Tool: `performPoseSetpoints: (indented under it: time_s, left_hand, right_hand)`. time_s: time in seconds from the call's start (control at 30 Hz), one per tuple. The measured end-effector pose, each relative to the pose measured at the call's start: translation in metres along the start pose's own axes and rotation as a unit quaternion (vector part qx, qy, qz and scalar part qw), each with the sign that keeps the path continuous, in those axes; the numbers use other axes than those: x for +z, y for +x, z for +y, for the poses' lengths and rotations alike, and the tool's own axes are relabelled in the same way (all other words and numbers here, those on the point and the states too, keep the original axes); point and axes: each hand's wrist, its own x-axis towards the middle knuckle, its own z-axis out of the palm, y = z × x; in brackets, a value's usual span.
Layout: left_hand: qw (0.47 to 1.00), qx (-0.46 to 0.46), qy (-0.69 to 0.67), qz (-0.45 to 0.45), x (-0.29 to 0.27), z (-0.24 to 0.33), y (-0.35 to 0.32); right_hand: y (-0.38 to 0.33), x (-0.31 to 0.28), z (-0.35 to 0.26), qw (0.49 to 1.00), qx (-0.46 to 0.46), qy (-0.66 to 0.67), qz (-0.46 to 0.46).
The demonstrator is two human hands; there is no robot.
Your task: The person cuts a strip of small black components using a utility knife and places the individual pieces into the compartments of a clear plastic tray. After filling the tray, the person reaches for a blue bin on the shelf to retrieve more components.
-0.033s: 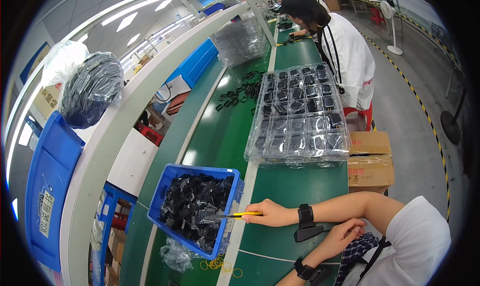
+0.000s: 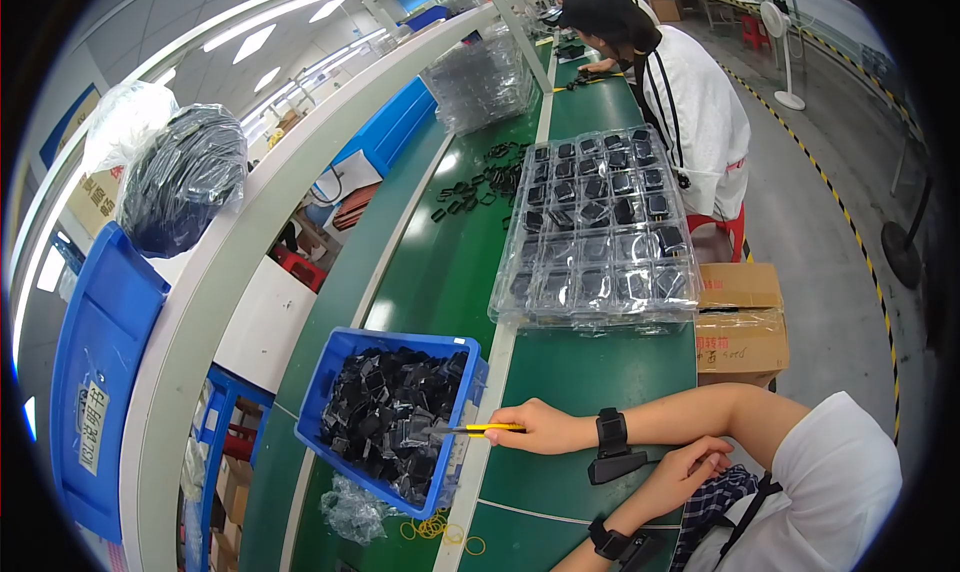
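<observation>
My right hand (image 2: pixel 540 427) reaches over the near rim of a blue bin (image 2: pixel 470 367). It is closed on a slim yellow-and-black utility knife (image 2: pixel 490 428), whose thin grey blade points into the bin. Beneath the blade lies a heap of small black square pieces (image 2: pixel 385 402), some in clear film. My left hand (image 2: pixel 685 482) is curled by the table's near edge, close to a plaid cloth (image 2: pixel 722 497) on my body; I see nothing in it. Black bands are strapped round both wrists.
Stacked clear trays (image 2: pixel 595 222) of black square pieces stand on the green bench. Loose black frames (image 2: pixel 480 187) lie beyond. Beside the bin are crumpled plastic (image 2: pixel 355 509) and yellow rubber bands (image 2: pixel 430 527). A co-worker (image 2: pixel 700 112) sits farther along, near cardboard boxes (image 2: pixel 740 322).
The knife has tilted slightly in my right hand, its blade shifting a little up and to the right. My left hand and the bin have stayed in place.
</observation>
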Motion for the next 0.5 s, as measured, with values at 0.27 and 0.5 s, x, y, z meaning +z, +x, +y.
performPoseSetpoints:
  time_s: [0.27, 0.5]
  left_hand:
    - [1.0, 0.005, 0.003, -0.002, -0.0001, -0.0008, -0.0002]
    - [1.0, 0.008, 0.006, -0.002, -0.0001, -0.0019, 0.0001]
  right_hand:
    - [0.0006, 0.0074, 0.0052, 0.999, 0.002, 0.028, 0.03]
    - [-0.0001, 0.0093, 0.0043, 0.996, 0.014, 0.078, 0.031]
